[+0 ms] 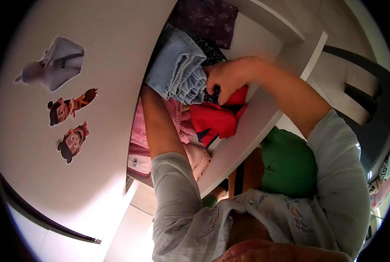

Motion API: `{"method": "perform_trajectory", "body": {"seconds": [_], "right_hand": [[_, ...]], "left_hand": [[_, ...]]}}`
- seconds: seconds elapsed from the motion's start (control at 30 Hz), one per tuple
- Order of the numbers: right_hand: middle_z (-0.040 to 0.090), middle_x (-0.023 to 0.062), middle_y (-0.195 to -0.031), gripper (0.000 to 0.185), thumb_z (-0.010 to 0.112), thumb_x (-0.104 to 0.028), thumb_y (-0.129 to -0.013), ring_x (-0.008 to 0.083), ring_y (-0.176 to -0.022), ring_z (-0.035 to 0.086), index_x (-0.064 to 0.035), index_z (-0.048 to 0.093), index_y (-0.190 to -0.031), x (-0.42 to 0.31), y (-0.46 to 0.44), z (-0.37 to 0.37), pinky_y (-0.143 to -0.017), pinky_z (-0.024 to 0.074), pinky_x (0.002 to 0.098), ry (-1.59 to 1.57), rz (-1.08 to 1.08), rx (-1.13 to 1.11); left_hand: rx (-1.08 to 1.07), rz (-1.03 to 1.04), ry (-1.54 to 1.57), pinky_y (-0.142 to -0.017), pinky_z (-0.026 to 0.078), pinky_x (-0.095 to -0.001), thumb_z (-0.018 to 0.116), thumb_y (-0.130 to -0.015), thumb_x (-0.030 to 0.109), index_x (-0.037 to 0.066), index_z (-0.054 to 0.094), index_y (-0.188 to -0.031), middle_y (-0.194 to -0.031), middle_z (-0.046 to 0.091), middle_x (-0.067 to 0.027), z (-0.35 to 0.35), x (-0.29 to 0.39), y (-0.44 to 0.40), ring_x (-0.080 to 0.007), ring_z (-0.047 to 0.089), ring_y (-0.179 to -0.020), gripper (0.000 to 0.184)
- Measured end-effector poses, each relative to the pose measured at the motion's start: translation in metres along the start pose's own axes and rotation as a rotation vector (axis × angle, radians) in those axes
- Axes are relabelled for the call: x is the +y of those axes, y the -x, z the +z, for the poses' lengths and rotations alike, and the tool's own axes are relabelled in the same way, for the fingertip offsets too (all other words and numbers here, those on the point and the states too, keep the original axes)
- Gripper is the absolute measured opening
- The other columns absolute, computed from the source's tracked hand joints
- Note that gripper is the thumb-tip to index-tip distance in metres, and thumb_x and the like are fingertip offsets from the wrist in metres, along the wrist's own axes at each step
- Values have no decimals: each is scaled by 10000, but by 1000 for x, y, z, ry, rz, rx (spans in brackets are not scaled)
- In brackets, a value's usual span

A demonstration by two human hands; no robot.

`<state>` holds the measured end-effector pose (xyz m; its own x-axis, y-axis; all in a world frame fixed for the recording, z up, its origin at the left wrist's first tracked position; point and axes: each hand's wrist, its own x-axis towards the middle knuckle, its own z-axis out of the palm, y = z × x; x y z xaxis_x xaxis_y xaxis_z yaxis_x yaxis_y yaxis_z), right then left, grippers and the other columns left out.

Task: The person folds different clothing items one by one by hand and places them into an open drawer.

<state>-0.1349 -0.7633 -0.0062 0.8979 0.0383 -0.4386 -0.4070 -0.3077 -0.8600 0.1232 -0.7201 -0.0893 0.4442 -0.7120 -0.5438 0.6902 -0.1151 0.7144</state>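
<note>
A folded stack of light-blue denim (177, 65) lies in the drawer (254, 35). My left hand reaches in at its left side; the wrist (150, 98) shows, while the fingers are hidden by the denim. At the denim's right edge is my right hand (230, 76), its fingers bent down around black cloth with small white marks (212, 50). Right below that hand, a red garment (216, 120) with dark parts lies crumpled. Pink clothes (175, 115) sit under and beside my left forearm.
A dark purple patterned cloth (206, 19) lies at the drawer's far end. To the left stands a white panel (107, 56) with cartoon stickers (75, 139). A dark chair (365, 96) is on the right. Green cloth (288, 163) shows below the drawer's edge.
</note>
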Motion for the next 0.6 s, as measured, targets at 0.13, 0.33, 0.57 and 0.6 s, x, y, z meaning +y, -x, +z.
{"method": "perform_trajectory", "body": {"seconds": [0.13, 0.33, 0.57, 0.6], "right_hand": [[569, 151, -1058, 434, 683, -344, -680, 322, -1015, 546, -57, 640, -1002, -32, 5, 15, -826, 462, 400, 348, 115, 86], [567, 171, -1091, 504, 633, -393, -728, 333, -1031, 539, -57, 586, -1100, -22, 9, 8, -863, 445, 413, 228, -15, 118], [599, 169, -1056, 482, 623, -375, -737, 328, -1011, 555, -31, 582, -1071, -34, 14, 4, -857, 446, 413, 215, 18, 187], [610, 167, -1033, 454, 627, -359, -733, 328, -998, 562, -35, 591, -1049, -36, 12, 2, -847, 452, 413, 226, 80, 96]], "left_hand": [[-17, 21, -88, -987, 354, -374, 486, -908, 262, -36, 382, -1287, -1350, 372, -146, -3, -1, 8, -262, 374, -1230, 493], [-80, 122, -316, -985, 355, -373, 492, -908, 260, -39, 379, -1288, -1353, 366, -146, -16, 10, 39, -261, 372, -1230, 496], [-277, 844, -1618, -1012, 322, -375, 480, -917, 267, -60, 317, -1327, -1396, 307, -165, -16, -8, 136, -267, 320, -1276, 549], [-251, 693, -1116, -1043, 257, -366, 492, -907, 207, -32, 266, -1362, -1409, 286, -176, -12, -13, 142, -262, 290, -1295, 561]]}}
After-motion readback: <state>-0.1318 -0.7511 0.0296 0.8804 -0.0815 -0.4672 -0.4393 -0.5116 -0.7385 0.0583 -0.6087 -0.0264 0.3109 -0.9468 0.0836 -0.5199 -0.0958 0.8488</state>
